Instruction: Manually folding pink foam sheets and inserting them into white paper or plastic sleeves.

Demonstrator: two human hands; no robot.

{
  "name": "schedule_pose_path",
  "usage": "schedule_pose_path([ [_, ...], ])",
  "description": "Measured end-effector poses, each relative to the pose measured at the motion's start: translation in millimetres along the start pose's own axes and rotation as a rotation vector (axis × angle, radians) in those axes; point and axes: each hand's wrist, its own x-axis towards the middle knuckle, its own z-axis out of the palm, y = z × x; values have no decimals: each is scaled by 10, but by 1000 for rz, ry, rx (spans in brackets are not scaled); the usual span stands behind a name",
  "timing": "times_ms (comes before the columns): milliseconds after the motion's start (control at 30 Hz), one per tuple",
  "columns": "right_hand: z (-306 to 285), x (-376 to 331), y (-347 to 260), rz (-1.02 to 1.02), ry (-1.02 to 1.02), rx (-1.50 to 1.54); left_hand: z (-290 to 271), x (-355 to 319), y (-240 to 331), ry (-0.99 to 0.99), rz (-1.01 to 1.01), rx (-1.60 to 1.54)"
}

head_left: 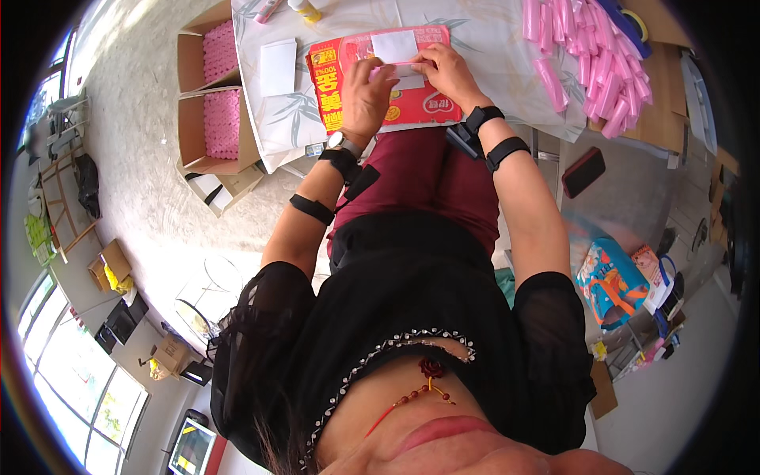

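My left hand (366,96) and my right hand (448,73) meet over a red and yellow printed sheet (426,111) at the table's near edge. Between their fingertips lies a small pink tube (402,65), its ends partly hidden by the fingers. The left fingers are curled around its left end, and the right thumb and fingers pinch its other end. Right behind the tube is a white paper stack (393,45) on the red sheet. Part of another white piece shows under the hands. More white paper (279,68) lies to the left.
Many pink tubes (595,59) are heaped at the table's right, beside a tape roll (635,25). Two cardboard boxes (247,131) packed with pink pieces stand left of the patterned tablecloth (273,127). A yellow bottle (305,9) is at the back. A dark red phone-like object (584,172) lies lower right.
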Motion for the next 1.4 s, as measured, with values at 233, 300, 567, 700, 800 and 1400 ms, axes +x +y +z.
schedule_pose_path([
  [233, 7, 64, 27, 3, -24, -44, 72, -24, -7, -81, 241, 119],
  [300, -18, 100, 58, -8, -63, -78, 98, 6, -34, -68, 258, 122],
  [567, -155, 320, -40, 231, -280, 72, 72, 93, -111, -111, 265, 125],
  [700, -165, 368, -12, 214, -295, 30, 57, 166, -127, -140, 225, 103],
  [800, -175, 360, 49, 191, -268, 28, 59, 261, -139, -191, 157, 54],
  [1400, -69, 101, -136, -256, 83, -289, 81, 613, -418, -361, -12, -171],
])
